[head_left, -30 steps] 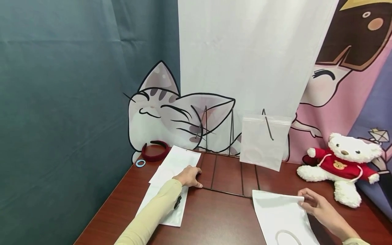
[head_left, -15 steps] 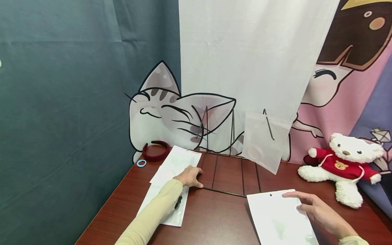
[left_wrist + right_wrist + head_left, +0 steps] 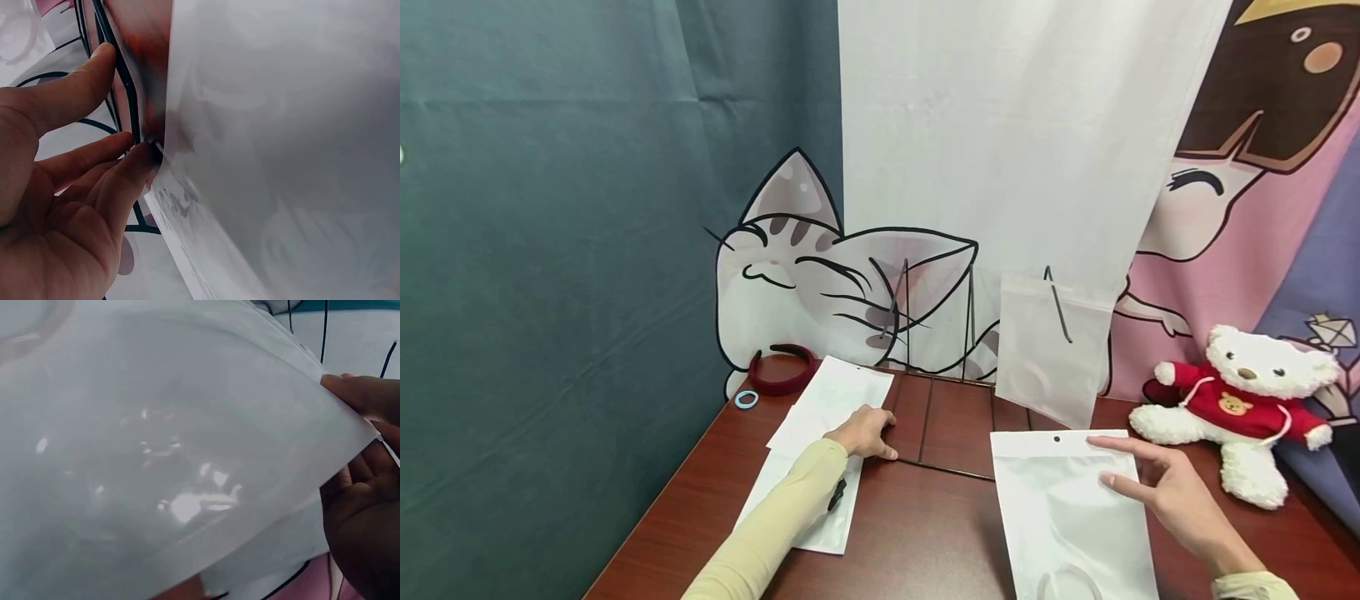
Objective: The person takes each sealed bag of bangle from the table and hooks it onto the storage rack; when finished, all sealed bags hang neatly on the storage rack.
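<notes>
My right hand [image 3: 1183, 500] pinches the upper right edge of a flat white pouch [image 3: 1075, 508]. This pouch stands raised, its punched hole at the top and a faint ring shape low inside. In the right wrist view the thumb and fingers hold a corner of the glossy pouch [image 3: 187, 456]. My left hand [image 3: 861, 432] holds the left side of a dark wire rack [image 3: 925, 417] on the table. Thumb and fingertips touch the wire [image 3: 132, 103] in the left wrist view. On the rack's right hook [image 3: 1057, 308] hangs another translucent pouch [image 3: 1052, 350].
White pouches [image 3: 827, 392] lie under and beside the left forearm. A dark red headband [image 3: 782, 383] and a light blue ring [image 3: 747, 400] lie at the back left. A white teddy bear [image 3: 1240, 400] in red sits at the right. The left hook [image 3: 895, 304] holds nothing.
My right hand has turned the pouch upright and raised it slightly leftward, bringing its punched hole into view. The hanging pouch has swung a little. My left hand stays at the rack.
</notes>
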`<state>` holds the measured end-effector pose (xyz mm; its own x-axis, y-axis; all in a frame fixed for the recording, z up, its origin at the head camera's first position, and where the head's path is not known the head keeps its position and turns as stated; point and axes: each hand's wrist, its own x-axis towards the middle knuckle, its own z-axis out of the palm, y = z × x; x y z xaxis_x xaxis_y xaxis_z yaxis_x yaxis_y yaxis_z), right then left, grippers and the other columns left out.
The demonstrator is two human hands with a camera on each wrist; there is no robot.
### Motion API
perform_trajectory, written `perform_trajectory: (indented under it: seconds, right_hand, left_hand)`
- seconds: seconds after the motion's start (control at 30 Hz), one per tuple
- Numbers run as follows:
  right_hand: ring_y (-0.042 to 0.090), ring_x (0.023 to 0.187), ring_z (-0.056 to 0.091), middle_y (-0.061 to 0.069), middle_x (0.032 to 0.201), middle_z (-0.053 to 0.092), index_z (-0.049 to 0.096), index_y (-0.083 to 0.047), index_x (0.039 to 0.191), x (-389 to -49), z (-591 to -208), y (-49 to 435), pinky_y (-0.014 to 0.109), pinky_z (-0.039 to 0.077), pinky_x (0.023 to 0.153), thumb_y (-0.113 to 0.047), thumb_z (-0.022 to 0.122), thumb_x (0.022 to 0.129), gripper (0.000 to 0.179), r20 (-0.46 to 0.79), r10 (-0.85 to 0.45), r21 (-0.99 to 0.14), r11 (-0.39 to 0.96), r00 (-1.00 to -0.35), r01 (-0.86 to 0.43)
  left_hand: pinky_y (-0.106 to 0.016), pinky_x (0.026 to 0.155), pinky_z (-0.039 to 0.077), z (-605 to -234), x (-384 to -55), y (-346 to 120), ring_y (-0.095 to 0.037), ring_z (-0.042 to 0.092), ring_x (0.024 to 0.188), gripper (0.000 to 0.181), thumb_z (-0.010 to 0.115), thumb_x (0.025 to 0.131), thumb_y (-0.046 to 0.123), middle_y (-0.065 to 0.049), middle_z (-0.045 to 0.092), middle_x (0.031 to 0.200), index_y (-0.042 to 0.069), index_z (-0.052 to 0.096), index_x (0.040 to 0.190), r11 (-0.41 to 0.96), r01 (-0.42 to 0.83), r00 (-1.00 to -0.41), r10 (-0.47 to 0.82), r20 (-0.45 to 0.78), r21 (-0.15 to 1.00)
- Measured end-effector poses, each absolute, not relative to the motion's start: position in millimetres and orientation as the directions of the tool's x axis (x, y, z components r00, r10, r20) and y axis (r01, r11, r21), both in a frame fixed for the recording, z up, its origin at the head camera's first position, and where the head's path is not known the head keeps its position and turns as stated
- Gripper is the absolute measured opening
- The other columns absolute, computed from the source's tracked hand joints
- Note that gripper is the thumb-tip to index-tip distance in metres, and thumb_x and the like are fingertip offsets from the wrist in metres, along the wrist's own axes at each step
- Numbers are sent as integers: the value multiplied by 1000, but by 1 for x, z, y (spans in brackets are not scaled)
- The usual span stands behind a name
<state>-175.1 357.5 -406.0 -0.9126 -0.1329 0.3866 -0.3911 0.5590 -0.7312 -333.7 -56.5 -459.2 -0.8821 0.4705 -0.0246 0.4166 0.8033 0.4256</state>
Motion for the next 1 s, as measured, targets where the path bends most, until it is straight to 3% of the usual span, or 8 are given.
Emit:
perform_trajectory:
  seconds: [0.1, 0.2, 0.3, 0.43, 0.53, 0.83, 0.93, 1.0]
  right_hand:
    - [9, 63, 36, -17, 71, 50, 72, -2, 131, -172, -396, 349, 29, 37, 57, 3, 81, 87, 46, 433, -98, -721, 559, -896, -410]
    - [12, 61, 34, -15, 67, 41, 72, -1, 131, -171, -385, 343, 30, 34, 55, 6, 81, 86, 47, 473, -71, -714, 553, -878, -429]
    - [11, 60, 41, -17, 74, 57, 71, 1, 132, -172, -373, 339, 31, 36, 54, 10, 80, 85, 48, 518, -52, -710, 531, -854, -463]
    - [11, 55, 43, -15, 67, 58, 70, 2, 133, -177, -358, 336, 32, 37, 51, 14, 79, 83, 52, 564, -6, -705, 518, -826, -485]
    - [11, 50, 37, -11, 54, 37, 71, -1, 134, -183, -347, 334, 31, 32, 47, 14, 80, 83, 54, 581, 45, -705, 525, -812, -476]
    - [18, 41, 30, -7, 49, 36, 69, 2, 135, -199, -324, 331, 34, 25, 37, 12, 78, 86, 51, 613, 64, -705, 494, -787, -509]
    - [14, 45, 40, -12, 56, 53, 68, 4, 135, -201, -322, 330, 32, 31, 40, 13, 77, 87, 50, 618, 54, -711, 463, -784, -529]
    - [9, 52, 53, -13, 73, 70, 67, 6, 135, -203, -322, 330, 27, 39, 45, 14, 76, 87, 50, 617, 41, -723, 423, -786, -546]
  left_hand:
    - [-47, 105, 54, -459, -334, -57, -34, 67, 118, 56, 94, 80, 21, -20, 73, 123, 0, 71, 127, 806, 416, -883, 468, -24, 422]
    - [-47, 105, 54, -460, -333, -57, -34, 67, 118, 56, 94, 80, 20, -20, 73, 123, 0, 71, 127, 805, 413, -884, 467, -25, 426]
    - [-47, 105, 54, -460, -334, -57, -34, 67, 118, 56, 94, 80, 20, -20, 73, 123, -1, 71, 127, 803, 417, -882, 471, -25, 426]
    - [-47, 105, 53, -460, -333, -58, -35, 66, 119, 56, 94, 81, 20, -20, 73, 124, -1, 70, 127, 803, 418, -882, 471, -23, 425]
    - [-47, 106, 53, -460, -334, -58, -35, 66, 120, 56, 93, 81, 21, -20, 73, 124, -1, 70, 128, 804, 412, -884, 467, -25, 429]
    - [-46, 106, 53, -459, -333, -57, -33, 65, 119, 57, 93, 82, 21, -20, 72, 125, -1, 70, 129, 810, 405, -886, 463, -39, 424]
    - [-46, 106, 53, -460, -333, -56, -33, 65, 119, 57, 93, 82, 21, -19, 72, 125, -1, 70, 129, 810, 408, -884, 466, -40, 422]
    - [-46, 106, 53, -460, -334, -56, -33, 65, 119, 57, 93, 82, 21, -19, 72, 125, -1, 70, 129, 809, 410, -883, 467, -38, 421]
